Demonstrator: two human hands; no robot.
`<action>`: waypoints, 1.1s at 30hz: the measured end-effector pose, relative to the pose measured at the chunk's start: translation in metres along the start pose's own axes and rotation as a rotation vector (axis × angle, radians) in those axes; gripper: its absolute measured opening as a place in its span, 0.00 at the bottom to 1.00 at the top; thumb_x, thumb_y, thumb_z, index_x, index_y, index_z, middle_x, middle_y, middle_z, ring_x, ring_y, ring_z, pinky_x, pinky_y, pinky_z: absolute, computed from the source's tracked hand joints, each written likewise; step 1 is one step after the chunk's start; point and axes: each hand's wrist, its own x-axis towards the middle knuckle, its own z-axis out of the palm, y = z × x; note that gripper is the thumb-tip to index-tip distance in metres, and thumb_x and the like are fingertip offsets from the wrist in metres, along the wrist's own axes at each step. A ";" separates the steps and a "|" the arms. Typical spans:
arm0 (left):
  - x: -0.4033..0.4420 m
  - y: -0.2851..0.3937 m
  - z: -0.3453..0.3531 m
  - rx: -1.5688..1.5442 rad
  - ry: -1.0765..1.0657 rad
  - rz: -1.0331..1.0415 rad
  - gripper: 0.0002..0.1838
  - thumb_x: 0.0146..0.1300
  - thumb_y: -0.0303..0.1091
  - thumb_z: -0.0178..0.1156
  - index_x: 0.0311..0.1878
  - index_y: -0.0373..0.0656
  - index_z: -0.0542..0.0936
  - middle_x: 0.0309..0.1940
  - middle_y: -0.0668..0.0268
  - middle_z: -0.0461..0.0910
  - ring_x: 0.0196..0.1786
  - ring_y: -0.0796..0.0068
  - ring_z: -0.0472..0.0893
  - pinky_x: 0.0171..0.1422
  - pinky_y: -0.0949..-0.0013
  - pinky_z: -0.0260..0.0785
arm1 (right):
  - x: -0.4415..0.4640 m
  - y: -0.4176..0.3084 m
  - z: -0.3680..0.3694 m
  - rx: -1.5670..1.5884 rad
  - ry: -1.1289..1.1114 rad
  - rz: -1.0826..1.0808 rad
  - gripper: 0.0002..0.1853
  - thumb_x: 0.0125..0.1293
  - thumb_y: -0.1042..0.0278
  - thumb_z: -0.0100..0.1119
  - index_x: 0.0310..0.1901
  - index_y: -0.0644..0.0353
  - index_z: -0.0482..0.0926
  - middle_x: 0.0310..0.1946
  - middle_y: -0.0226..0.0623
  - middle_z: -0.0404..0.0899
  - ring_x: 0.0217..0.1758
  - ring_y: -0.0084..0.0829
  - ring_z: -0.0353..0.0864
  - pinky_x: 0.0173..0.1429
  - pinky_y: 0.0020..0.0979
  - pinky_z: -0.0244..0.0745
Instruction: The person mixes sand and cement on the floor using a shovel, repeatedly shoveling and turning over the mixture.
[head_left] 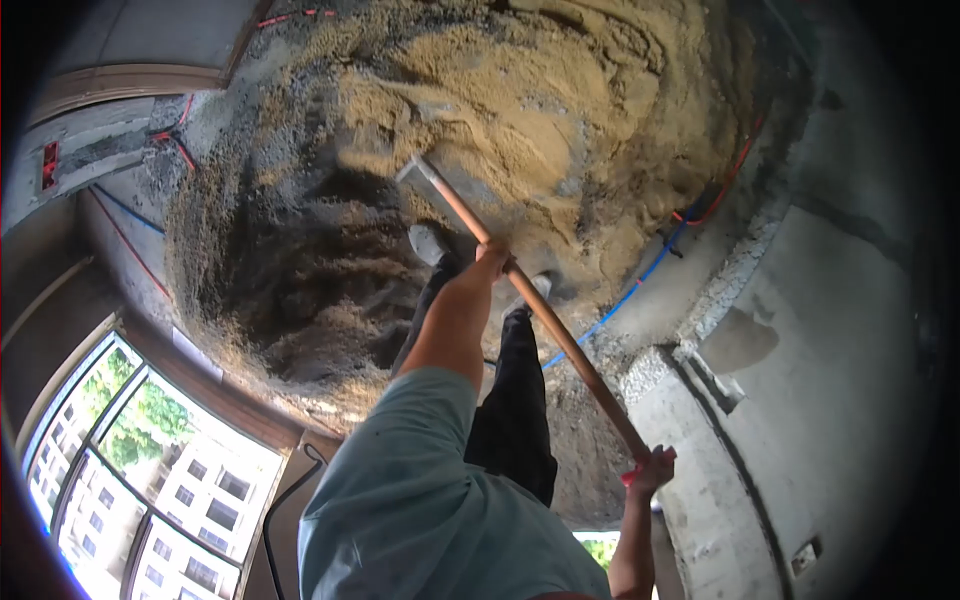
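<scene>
A hoe with a long wooden handle (570,345) slants across the middle of the view. Its metal head (413,167) rests against the edge of the yellow sand (520,125). My left hand (493,258) is wrapped round the handle about a third of the way up from the head. Near the handle's rear end, my right hand (652,470) grips it, with something red showing at the palm. A darker grey mix (310,270) lies left of the hoe head. My feet stand on either side of the handle, the left shoe (427,243) close to the dark mix.
Blue conduit (650,270) and red conduit (738,165) run along the floor at right, beside a rough concrete wall (820,300). More red tubing (187,152) sticks out at upper left. A large window (150,450) is at lower left, with a black cable (275,510) beside it.
</scene>
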 end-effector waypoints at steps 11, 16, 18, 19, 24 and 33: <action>-0.114 0.004 -0.057 -0.243 0.064 -0.055 0.08 0.51 0.31 0.57 0.34 0.38 0.74 0.23 0.61 0.78 0.23 0.68 0.78 0.27 0.65 0.73 | 0.106 -0.012 -0.046 -0.187 -0.102 -0.364 0.13 0.58 0.69 0.55 0.20 0.60 0.65 0.13 0.29 0.63 0.15 0.24 0.62 0.16 0.32 0.55; -0.133 0.033 -0.156 -0.887 -0.087 0.053 0.07 0.55 0.28 0.51 0.22 0.44 0.69 0.14 0.66 0.66 0.17 0.69 0.70 0.21 0.67 0.68 | 0.153 -0.008 0.047 0.399 -0.267 -0.548 0.04 0.47 0.75 0.54 0.27 0.59 0.74 0.23 0.31 0.73 0.25 0.26 0.71 0.30 0.27 0.70; -0.164 0.048 -0.209 -0.834 -0.156 0.268 0.06 0.52 0.30 0.52 0.22 0.46 0.67 0.19 0.62 0.68 0.25 0.66 0.72 0.30 0.62 0.69 | 0.145 -0.001 0.096 0.261 -0.456 -0.818 0.10 0.54 0.70 0.53 0.38 0.63 0.74 0.36 0.35 0.74 0.39 0.29 0.73 0.47 0.30 0.71; -0.205 0.061 -0.226 -0.756 -0.053 0.344 0.06 0.52 0.33 0.51 0.23 0.45 0.68 0.18 0.61 0.68 0.24 0.64 0.71 0.31 0.57 0.69 | 0.133 -0.005 0.117 0.052 -0.527 -0.750 0.18 0.60 0.61 0.54 0.47 0.65 0.72 0.43 0.37 0.74 0.45 0.31 0.74 0.51 0.32 0.71; -0.250 0.040 -0.311 -0.834 -0.041 0.534 0.08 0.53 0.35 0.54 0.31 0.42 0.73 0.23 0.59 0.74 0.28 0.60 0.76 0.36 0.56 0.73 | 0.085 -0.030 0.143 0.070 -0.785 -0.780 0.22 0.59 0.55 0.60 0.46 0.66 0.75 0.44 0.41 0.76 0.48 0.32 0.75 0.53 0.32 0.70; -0.209 -0.014 -0.154 -0.861 -0.012 0.335 0.07 0.52 0.29 0.57 0.21 0.47 0.70 0.15 0.66 0.69 0.17 0.72 0.70 0.21 0.70 0.66 | 0.139 -0.011 0.018 0.013 -0.684 0.009 0.11 0.60 0.67 0.56 0.24 0.56 0.65 0.16 0.27 0.69 0.16 0.18 0.69 0.13 0.22 0.62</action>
